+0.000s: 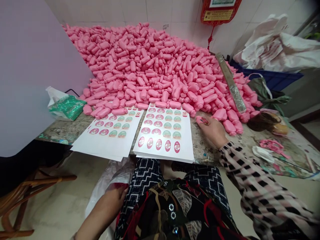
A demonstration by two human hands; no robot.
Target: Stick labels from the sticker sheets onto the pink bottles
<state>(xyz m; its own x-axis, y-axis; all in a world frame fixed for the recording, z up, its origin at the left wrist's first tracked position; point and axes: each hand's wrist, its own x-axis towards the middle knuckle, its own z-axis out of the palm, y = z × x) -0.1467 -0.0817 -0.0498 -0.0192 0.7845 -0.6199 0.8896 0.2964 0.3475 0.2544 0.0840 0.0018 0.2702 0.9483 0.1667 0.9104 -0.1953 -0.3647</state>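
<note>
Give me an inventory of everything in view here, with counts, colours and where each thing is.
moulded plastic pieces: hundreds, pink, heaped on the table against the tiled wall
label sheet stacks: two, white with pink and green labels, at the table's near edge
packet: one, green, at the table's left end
wrapped roll: one, grey, lying on the heap
crate: one, blue, right of the heap
sacks: several, white, above the crate
wall hanging: one, red, on the wall
wicker chair: one, brown, lower left
right hand: on the table, touching a pink piece
left hand: below the table, by a white plastic bag

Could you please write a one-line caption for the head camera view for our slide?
Right hand on the table beside label sheets, before a heap of pink plastic bottles.
</note>
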